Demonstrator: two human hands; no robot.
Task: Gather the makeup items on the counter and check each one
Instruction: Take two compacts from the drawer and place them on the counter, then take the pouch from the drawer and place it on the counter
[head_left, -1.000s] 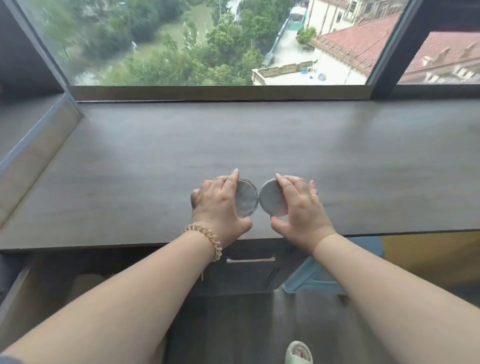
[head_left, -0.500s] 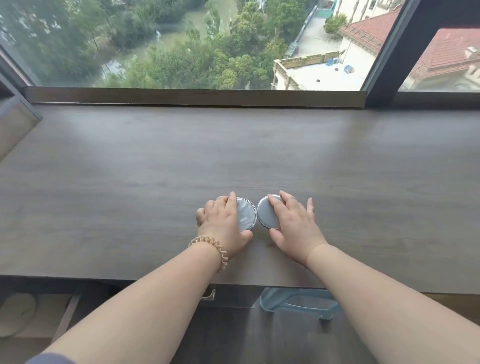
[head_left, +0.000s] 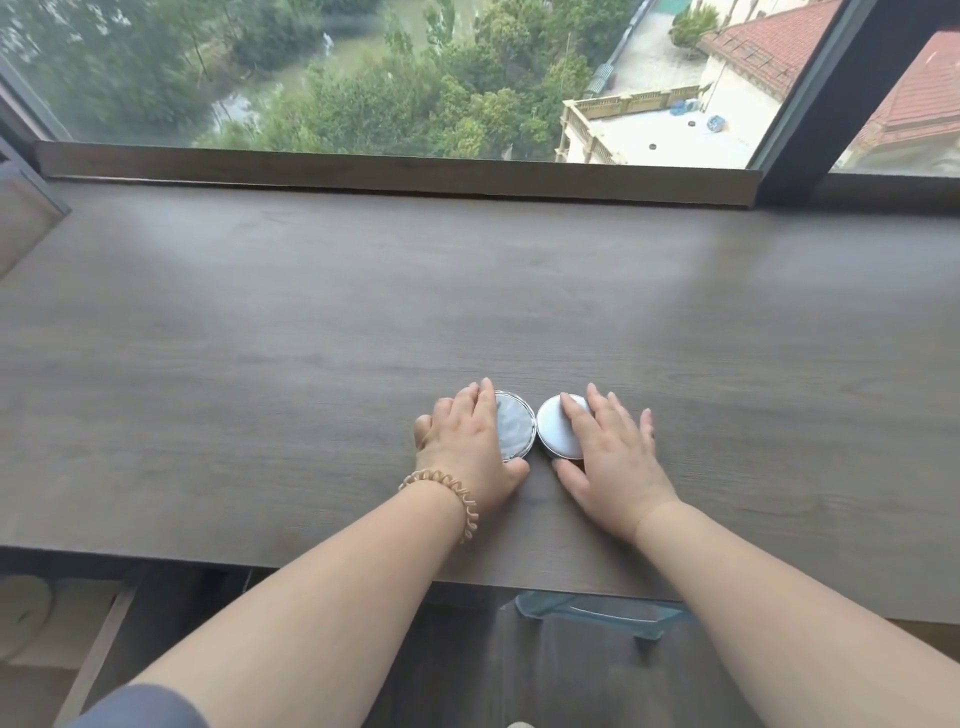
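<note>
Two round silver makeup compacts lie side by side on the dark wood counter, a little in from its front edge. My left hand covers the left half of the left compact, thumb at its near side. My right hand rests over the right compact, fingers across its lid and thumb at the near rim. Both compacts are closed and nearly touch each other. A coiled beige band sits on my left wrist.
A raised wooden sill and a large window bound the counter's far side. A dark window post stands at the back right. Below the front edge are a light blue stool and a drawer unit.
Both hands have carried the compacts away from the counter's front edge and lowered them flat onto the surface. The view has tilted up toward the window.
</note>
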